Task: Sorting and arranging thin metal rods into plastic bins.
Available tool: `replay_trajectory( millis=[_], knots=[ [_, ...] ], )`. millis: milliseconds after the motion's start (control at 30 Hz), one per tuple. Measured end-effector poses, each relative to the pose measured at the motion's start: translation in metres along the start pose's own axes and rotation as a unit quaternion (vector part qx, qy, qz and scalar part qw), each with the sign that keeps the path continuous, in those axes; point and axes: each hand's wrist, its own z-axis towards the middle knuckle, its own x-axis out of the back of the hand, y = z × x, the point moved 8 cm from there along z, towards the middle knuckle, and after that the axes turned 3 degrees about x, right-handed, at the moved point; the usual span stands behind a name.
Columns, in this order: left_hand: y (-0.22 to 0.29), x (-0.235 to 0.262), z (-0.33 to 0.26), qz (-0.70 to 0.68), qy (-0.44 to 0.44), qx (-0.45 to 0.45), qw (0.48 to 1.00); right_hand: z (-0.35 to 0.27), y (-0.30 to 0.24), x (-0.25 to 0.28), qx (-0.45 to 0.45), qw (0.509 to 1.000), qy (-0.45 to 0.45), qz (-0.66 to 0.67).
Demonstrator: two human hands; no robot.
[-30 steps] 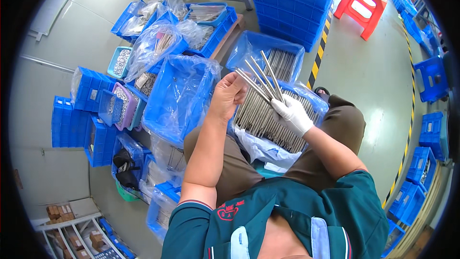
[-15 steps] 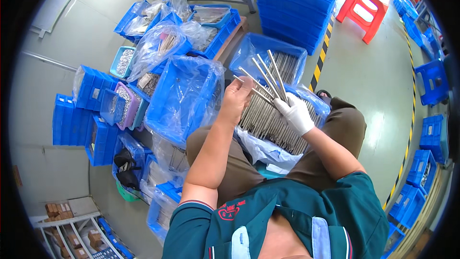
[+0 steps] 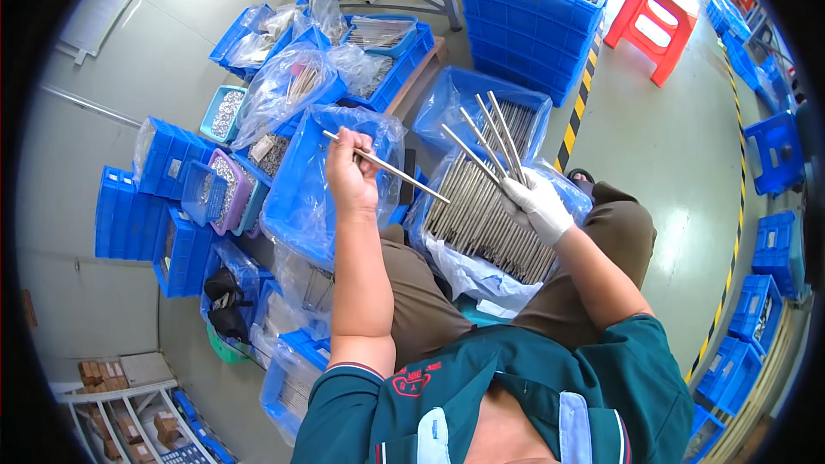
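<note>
My bare left hand (image 3: 351,174) grips one thin metal rod (image 3: 404,176) that points right and slightly down, above a plastic-lined blue bin (image 3: 301,206). In its white glove, my right hand (image 3: 538,203) holds a fan of several metal rods (image 3: 490,133) pointing up and to the left. Beneath that hand a blue crate on my lap (image 3: 494,215) is full of the same rods, lying on clear plastic. The two hands are apart, with the single rod's tip reaching toward the lap crate.
Another blue bin with rods (image 3: 464,103) lies behind the lap crate. Stacked blue crates (image 3: 528,17) stand at the back, a red stool (image 3: 653,26) to their right. Small bins of metal parts (image 3: 215,180) crowd the left. Yellow-black floor tape (image 3: 580,107) runs along the right.
My left hand has moved left, away from the right hand's bundle, carrying one rod out over the plastic-lined bin. The right hand stays put with its fan of rods.
</note>
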Motion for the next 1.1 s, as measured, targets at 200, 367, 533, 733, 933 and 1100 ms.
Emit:
replay_trajectory(
  millis=[200, 367, 533, 733, 933, 1100],
  knots=[
    [-0.065, -0.061, -0.028, 0.012, -0.194, 0.145, 0.970, -0.021, 0.007, -0.046, -0.072, 0.953, -0.229, 0.184],
    [-0.073, -0.061, -0.032, -0.056, -0.200, 0.155, 0.966, -0.029, 0.016, -0.063, -0.120, 0.925, -0.275, 0.231],
    [-0.064, -0.064, -0.029, -0.097, -0.184, 0.103, 0.973, -0.027, 0.018, -0.061, -0.105, 0.942, -0.243, 0.205],
    [-0.064, -0.077, -0.043, 0.022, -0.280, 0.118, 0.952, -0.032, 0.017, -0.068, -0.134, 0.904, -0.291, 0.283],
    [-0.049, -0.056, -0.026, 0.018, -0.142, 0.088, 0.986, -0.040, 0.029, -0.075, -0.193, 0.849, -0.352, 0.343],
    [0.010, -0.022, -0.005, 0.026, -0.002, -0.076, 0.997, -0.047, 0.014, -0.067, -0.160, 0.841, -0.398, 0.329]
  ],
)
